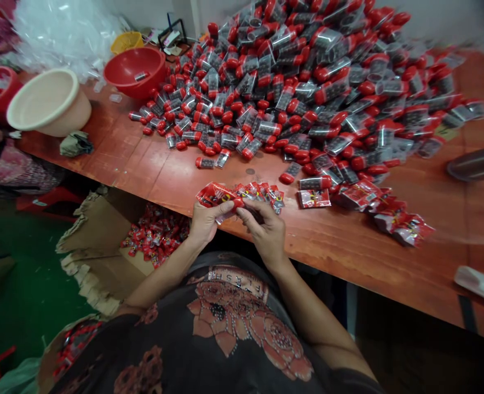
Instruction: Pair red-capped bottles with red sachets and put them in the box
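My left hand (205, 221) is closed on a red printed plastic packet (216, 193), its thumb lying across the front, close to the table edge. My right hand (269, 227) pinches at a small red-capped container (237, 203) at the packet's right side. Fingers hide most of that container, so how far it sits inside the packet I cannot tell. Just behind my hands a fanned row of red packets (262, 192) lies on the table. To the right are a single flat packet (314, 198) and a stack of packets (402, 216).
A large pile of clear red-capped containers (266, 128) covers the back of the wooden table (143, 169). At the left stand a red bowl (119, 71), a cream basin (69, 112) and clear plastic pieces (65, 33). Below, a cardboard box (90, 235) holds red packets.
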Tool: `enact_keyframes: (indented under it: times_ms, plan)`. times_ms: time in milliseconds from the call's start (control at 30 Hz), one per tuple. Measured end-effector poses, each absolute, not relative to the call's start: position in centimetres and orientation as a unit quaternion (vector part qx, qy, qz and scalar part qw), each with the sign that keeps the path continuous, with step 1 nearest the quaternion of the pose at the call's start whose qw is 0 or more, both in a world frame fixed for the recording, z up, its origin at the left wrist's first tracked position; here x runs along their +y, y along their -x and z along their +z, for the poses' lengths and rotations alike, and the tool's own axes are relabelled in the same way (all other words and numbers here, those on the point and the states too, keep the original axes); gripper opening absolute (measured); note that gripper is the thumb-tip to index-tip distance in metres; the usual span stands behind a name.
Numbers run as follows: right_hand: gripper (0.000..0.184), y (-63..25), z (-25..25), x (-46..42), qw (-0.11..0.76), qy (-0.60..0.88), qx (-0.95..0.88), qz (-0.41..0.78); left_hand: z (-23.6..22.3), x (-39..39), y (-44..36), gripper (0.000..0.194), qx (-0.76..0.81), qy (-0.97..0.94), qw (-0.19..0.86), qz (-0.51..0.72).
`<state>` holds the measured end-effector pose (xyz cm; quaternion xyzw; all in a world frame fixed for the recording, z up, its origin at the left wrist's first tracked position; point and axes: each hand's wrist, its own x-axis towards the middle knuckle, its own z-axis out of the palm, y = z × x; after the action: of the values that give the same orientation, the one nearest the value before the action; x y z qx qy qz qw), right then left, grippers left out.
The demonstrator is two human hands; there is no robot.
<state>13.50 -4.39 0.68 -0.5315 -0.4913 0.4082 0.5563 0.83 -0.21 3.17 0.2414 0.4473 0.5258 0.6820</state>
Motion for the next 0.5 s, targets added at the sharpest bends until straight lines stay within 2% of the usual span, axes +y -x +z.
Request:
enact_keyframes:
  times_ms: [267, 400, 500]
  plan:
    - [0.037, -13.85, 1.18, -4.43, 0.53, 0.517, -0.582, 0.336, 2.78, 0.42, -0.29, 0.031, 0.444, -0.235, 0.677, 0.537]
    - [0.041, -14.01, 1.33, -4.77, 0.539, 0.517, -0.613, 0.258, 2.76, 0.21, -0.28, 0.039, 0.429, -0.231, 0.689, 0.536]
    - [0.037, -13.69, 1.3, -5.11, 0.558, 0.524, -0.596, 0.243, 2.91, -0.05, -0.21, 0.047, 0.42, -0.253, 0.7, 0.52]
